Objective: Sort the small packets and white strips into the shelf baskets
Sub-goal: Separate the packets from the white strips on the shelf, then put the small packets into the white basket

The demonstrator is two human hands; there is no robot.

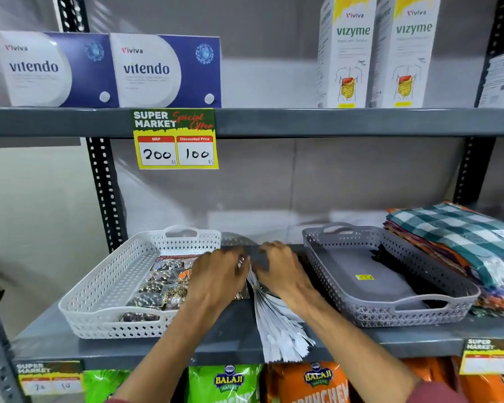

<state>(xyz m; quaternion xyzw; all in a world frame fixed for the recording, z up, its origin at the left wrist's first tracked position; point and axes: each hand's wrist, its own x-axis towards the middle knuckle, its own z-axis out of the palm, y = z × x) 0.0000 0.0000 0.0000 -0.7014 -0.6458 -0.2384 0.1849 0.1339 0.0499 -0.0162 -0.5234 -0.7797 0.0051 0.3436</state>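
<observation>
White basket (99, 289) sitting toward shelf (233, 338) left end, holding small packets (163, 286). Left hand (216, 277) and right hand (282, 274) meeting mid-shelf, fingers curling closed, pinching top of white strips (280, 330); strips fanning over front edge. Grey basket (387, 280) resting right, near folded cloths (460, 242).

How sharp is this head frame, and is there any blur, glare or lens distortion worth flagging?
Head view: mostly soft; the left hand and right hand are motion-blurred over the white strips. The price tag reads clearly, while the lower-left tag is smeared. Wide-angle bending tilts the uprights and boxes near the edges. Light is even, with faint sheen on the back wall.
</observation>
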